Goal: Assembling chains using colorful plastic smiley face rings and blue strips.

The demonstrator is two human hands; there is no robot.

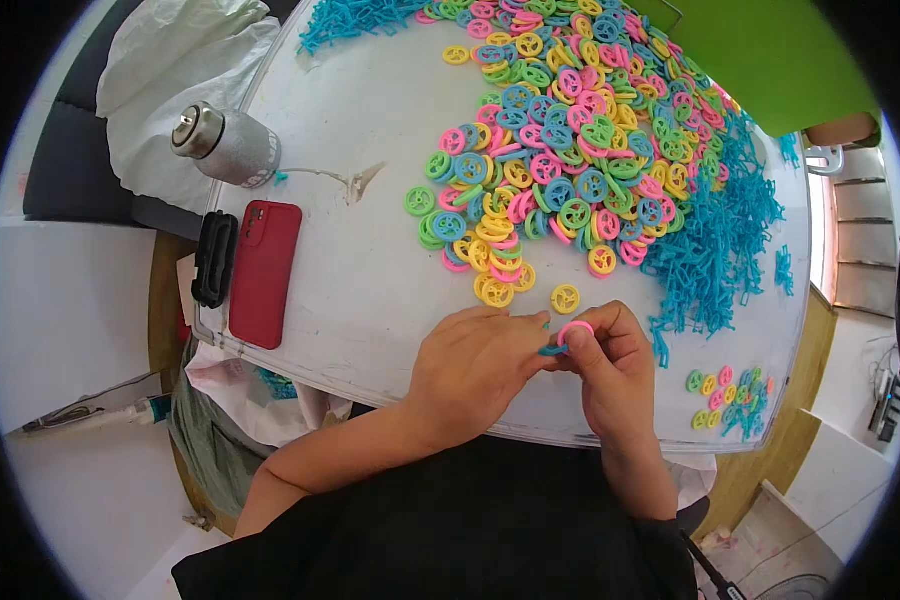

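Both hands meet over the white table's near edge. Between the thumb and fingers of my right hand is a small pink plastic wheel, held on edge. My left hand is closed, its fingertips pinching a small blue plastic piece against the wheel. Whether the two are joined cannot be made out, since fingers cover most of the blue piece. Just beyond the hands lies a single yellow wheel. A large heap of pink, yellow, green and blue wheels spreads farther back.
Right of the heap lies a pile of blue plastic pieces. Assorted parts form a small group at the near right. On the left are a red phone, a black case and a silver bottle. A green surface borders the far right.
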